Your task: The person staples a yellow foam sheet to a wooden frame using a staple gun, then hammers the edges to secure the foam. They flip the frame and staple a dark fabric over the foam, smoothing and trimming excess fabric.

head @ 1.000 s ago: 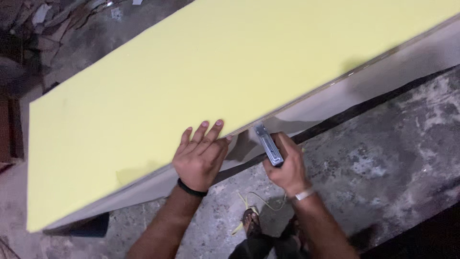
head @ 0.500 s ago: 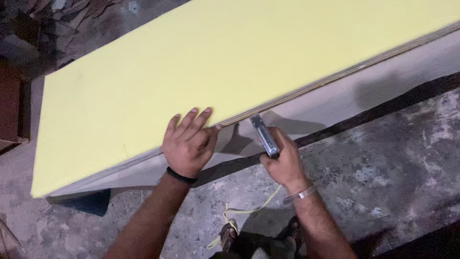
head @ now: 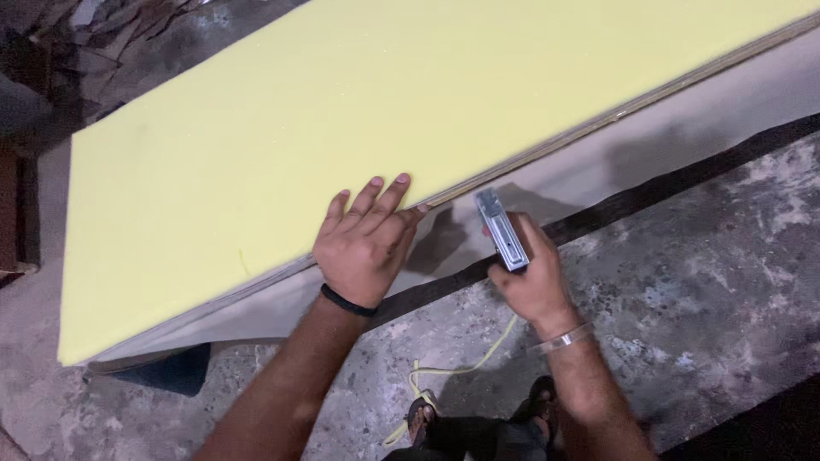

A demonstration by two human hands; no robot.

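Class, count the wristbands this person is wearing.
2: a black band on the left hand's wrist, a clear bangle on the right hand's wrist.

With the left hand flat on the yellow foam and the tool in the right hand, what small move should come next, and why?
Probably bring the metal stapler in the right hand forward to the board edge. Its nose stops short of that edge, while the left hand presses the yellow foam sheet flat right beside it.
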